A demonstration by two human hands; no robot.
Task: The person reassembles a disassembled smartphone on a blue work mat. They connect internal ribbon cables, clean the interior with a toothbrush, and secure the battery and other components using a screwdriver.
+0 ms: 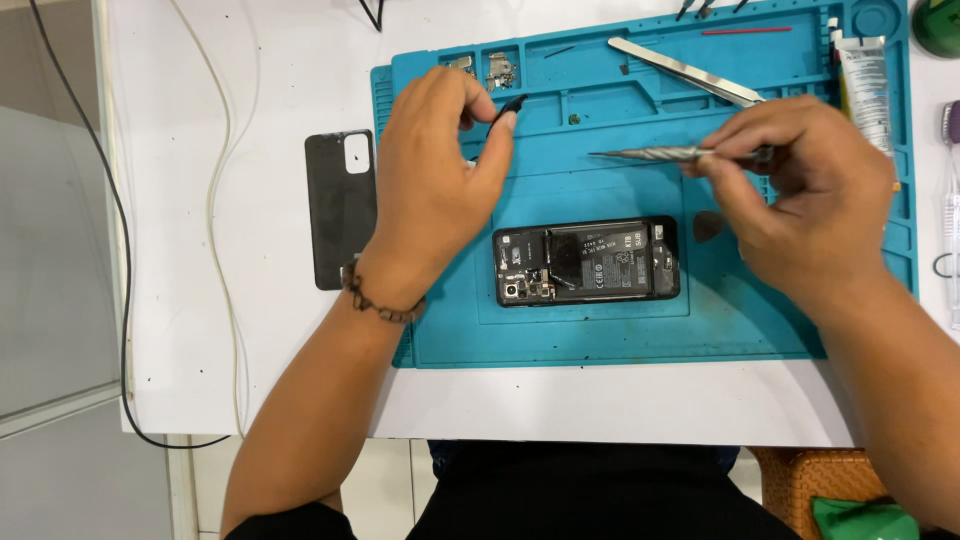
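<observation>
An opened black smartphone [586, 261], its back removed and insides showing, lies in the middle of a teal repair mat [640, 330]. Above the mat's upper left, my left hand [432, 185] pinches a small black curved part [508, 106] between thumb and fingertip. My right hand [800, 195] grips a slim metal screwdriver [650, 153] that points left, above the phone. The phone's dark back cover [341, 208] rests on the white table, left of the mat and beside my left wrist.
Metal tweezers [685, 71] lie across the mat's upper trays, near small metal parts [498, 70]. A glue tube [866, 88] sits at the mat's right edge. White and black cables [222, 200] run down the table's left side. A toothbrush [951, 180] lies at far right.
</observation>
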